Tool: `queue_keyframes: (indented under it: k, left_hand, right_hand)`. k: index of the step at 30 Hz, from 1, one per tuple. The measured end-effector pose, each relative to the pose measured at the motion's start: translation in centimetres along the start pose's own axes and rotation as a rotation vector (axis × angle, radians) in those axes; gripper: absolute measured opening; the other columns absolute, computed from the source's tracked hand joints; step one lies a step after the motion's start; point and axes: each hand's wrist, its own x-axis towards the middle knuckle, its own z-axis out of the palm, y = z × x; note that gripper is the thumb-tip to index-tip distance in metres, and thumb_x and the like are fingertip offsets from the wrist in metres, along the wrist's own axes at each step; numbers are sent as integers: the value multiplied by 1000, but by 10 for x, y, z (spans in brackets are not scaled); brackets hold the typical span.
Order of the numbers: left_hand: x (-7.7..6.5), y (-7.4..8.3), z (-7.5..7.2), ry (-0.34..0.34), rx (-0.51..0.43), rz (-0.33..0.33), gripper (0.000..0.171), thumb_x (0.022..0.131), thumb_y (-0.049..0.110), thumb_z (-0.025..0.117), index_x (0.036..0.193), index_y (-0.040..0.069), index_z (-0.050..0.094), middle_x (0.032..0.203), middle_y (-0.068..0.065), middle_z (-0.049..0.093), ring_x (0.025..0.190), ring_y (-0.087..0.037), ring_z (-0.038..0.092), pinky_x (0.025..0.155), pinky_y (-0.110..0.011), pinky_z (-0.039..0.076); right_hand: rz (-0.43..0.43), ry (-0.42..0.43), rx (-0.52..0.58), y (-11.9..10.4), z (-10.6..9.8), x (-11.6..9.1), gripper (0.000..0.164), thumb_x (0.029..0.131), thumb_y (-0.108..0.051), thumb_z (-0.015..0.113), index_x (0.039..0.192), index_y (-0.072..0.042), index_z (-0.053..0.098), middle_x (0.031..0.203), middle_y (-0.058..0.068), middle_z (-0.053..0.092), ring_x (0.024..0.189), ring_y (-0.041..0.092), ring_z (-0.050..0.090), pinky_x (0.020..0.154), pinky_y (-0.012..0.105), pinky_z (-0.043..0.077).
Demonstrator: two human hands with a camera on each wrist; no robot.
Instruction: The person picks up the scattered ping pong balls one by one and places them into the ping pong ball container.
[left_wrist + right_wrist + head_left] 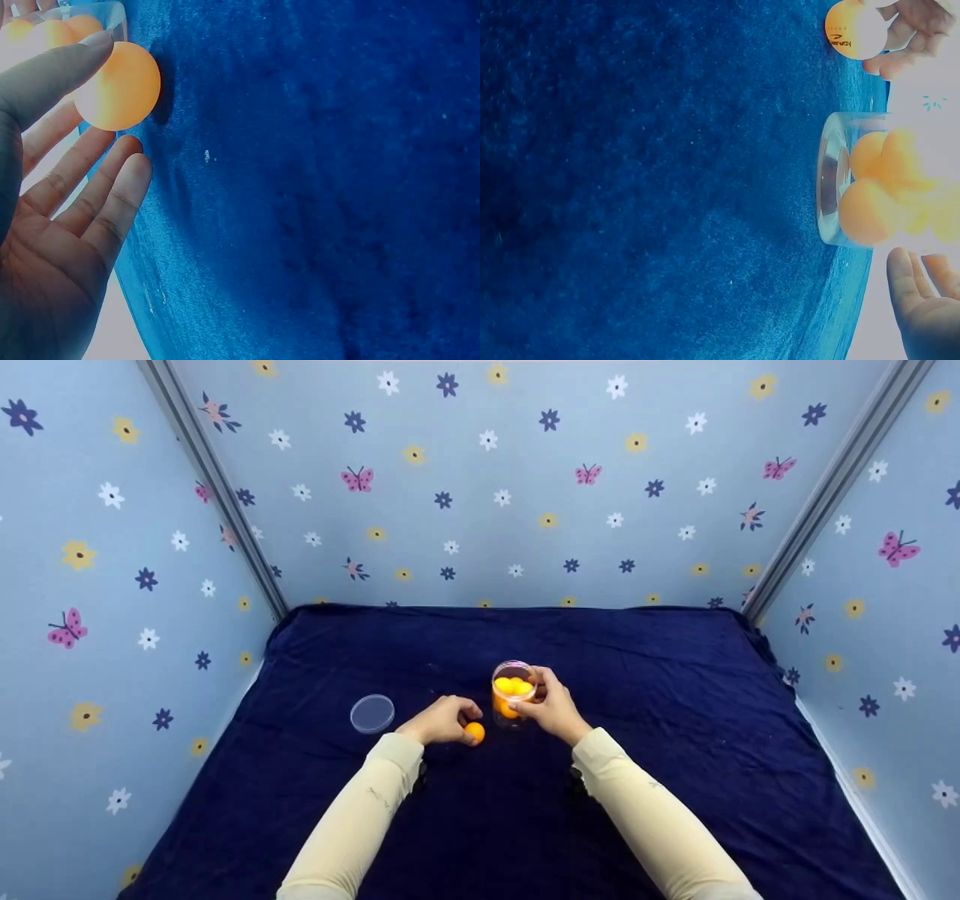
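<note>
My left hand (pixel 441 721) pinches an orange ping-pong ball (pixel 475 733) between thumb and fingers, just above the cloth. In the left wrist view the thumb lies over that ball (pixel 120 86), while the other fingers stretch out below it. Dark printing shows on the ball (pixel 847 34) in the right wrist view. To its right, my right hand (pixel 556 709) grips a clear round jar (pixel 511 722) by its side. The jar is uncovered and holds several orange balls (pixel 514 687). Glare washes out part of the jar in the right wrist view.
A clear round lid (pixel 373 714) lies flat on the dark blue cloth (pixel 645 675), left of my left hand. Flower-patterned walls (pixel 525 532) stand behind and at both sides, with grey metal posts (pixel 217 487) in the corners.
</note>
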Motion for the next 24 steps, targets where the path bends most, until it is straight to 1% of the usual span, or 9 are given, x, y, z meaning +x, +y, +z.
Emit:
queue_keyframes:
  k: [3, 6, 15, 20, 24]
  left_hand:
    - [2, -2, 1, -4, 6, -5, 45, 81, 11, 94, 120, -2, 78, 111, -14, 81, 101, -31, 78, 95, -46, 64]
    - [3, -4, 3, -9, 13, -12, 44, 81, 11, 94, 120, -2, 78, 110, -13, 81, 100, -29, 78, 95, -44, 64]
    - [4, 0, 2, -7, 34, -17, 34, 81, 13, 94, 110, 1, 81, 100, -9, 83, 92, -21, 77, 92, -40, 63]
    - [5, 2, -3, 19, 35, -8, 31, 81, 15, 94, 107, 3, 81, 98, -9, 83, 91, -20, 77, 91, -38, 63]
    - [7, 7, -11, 41, 39, -13, 32, 82, 16, 94, 108, 3, 81, 99, -9, 83, 92, -21, 77, 92, -39, 63]
  right_hand:
    - [7, -1, -5, 0, 0, 1, 72, 85, -7, 93, 145, 6, 55, 131, 24, 67, 110, 34, 74, 93, 33, 62]
    - [16, 1, -4, -1, 0, 1, 71, 85, -7, 93, 144, 4, 56, 131, 23, 68, 110, 33, 74, 92, 30, 62]
    - [9, 9, -7, -2, 0, 0, 70, 85, -7, 93, 144, 4, 56, 130, 24, 67, 107, 31, 73, 91, 31, 63]
    - [17, 12, -23, -3, 0, 0, 70, 85, -8, 93, 144, 3, 56, 131, 24, 68, 108, 31, 73, 91, 29, 62]
    - [-2, 17, -32, -3, 0, -1, 70, 84, -7, 93, 143, 4, 57, 128, 23, 68, 105, 29, 74, 90, 30, 63]
